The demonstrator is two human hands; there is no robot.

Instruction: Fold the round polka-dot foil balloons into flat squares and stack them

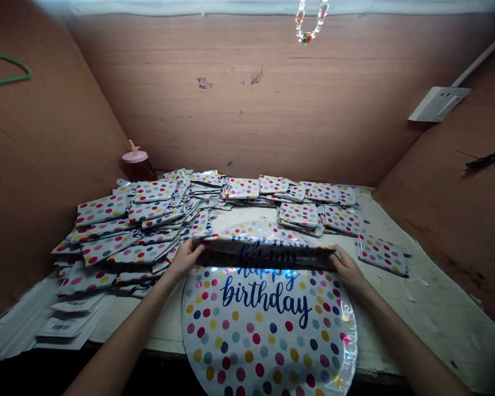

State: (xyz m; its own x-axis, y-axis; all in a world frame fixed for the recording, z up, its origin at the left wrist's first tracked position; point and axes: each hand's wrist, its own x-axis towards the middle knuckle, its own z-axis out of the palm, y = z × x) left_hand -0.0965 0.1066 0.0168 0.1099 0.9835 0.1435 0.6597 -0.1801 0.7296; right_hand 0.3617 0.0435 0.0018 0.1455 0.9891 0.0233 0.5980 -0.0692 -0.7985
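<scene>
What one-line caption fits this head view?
Both hands, left hand and right hand, fold the top edge of a polka-dot birthday balloon beside folded balloons.

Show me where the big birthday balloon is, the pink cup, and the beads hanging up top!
birthday balloon (268,330), head view, on its dotted flat face below the lettering.
pink cup (135,158), head view, on its pink lid.
beads (306,37), head view, on the green bead at the loop's bottom.

Your balloon (268,324) lies before you on the table (429,308); folded packets (136,231) pile left and behind it.
</scene>
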